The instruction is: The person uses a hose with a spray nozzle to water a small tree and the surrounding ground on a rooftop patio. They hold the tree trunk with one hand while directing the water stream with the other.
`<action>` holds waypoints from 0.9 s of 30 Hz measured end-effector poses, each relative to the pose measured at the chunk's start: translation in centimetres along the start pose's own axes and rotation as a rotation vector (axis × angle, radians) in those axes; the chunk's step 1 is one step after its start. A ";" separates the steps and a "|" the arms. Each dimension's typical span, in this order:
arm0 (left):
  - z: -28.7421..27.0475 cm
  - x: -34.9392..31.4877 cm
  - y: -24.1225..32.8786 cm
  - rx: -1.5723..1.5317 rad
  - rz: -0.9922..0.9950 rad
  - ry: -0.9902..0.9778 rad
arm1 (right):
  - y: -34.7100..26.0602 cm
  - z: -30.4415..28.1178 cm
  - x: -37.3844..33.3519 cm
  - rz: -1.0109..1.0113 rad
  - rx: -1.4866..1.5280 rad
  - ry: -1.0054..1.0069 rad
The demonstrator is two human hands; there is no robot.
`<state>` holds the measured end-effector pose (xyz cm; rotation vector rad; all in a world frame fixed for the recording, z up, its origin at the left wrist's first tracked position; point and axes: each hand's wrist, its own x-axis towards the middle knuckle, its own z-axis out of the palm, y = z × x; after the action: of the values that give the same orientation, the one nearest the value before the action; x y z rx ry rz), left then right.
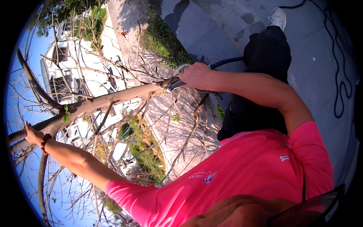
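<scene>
At the far left, my left hand [33,135] is on a thick tree limb [49,125]. One digit sticks up and the other fingers look closed round the wood, partly hidden. A beaded bracelet [46,143] circles that wrist. Near the middle, my right hand [198,76] is closed on a dark tool [174,84] at the thinner end of a bare branch [124,94]. The fist covers most of the tool, so its kind cannot be made out. A dark hose or cable [227,61] runs from behind this hand toward my leg.
Bare twigs spread between my arms. A dark cord [337,75] lies looped on grey paving [317,41] at right. My leg [266,53] extends toward the top. A paved path [170,125], bushes [160,41] and a white building [60,60] show beyond the branches.
</scene>
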<state>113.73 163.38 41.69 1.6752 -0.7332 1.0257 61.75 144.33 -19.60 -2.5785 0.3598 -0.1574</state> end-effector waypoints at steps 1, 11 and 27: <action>-0.5 0.4 0.0 -0.010 0.019 -0.021 | -0.2 0.3 -0.3 -0.007 0.012 0.020; -0.7 0.9 -0.9 -0.037 0.038 -0.014 | -0.7 0.5 -1.0 -0.123 -0.020 -0.335; -0.6 0.5 -0.5 -0.023 0.050 -0.036 | -0.3 0.2 -0.8 -0.085 -0.034 -0.197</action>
<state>114.24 164.08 41.97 1.6663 -0.8119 1.0203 61.06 144.92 -19.68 -2.6157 0.1817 0.0726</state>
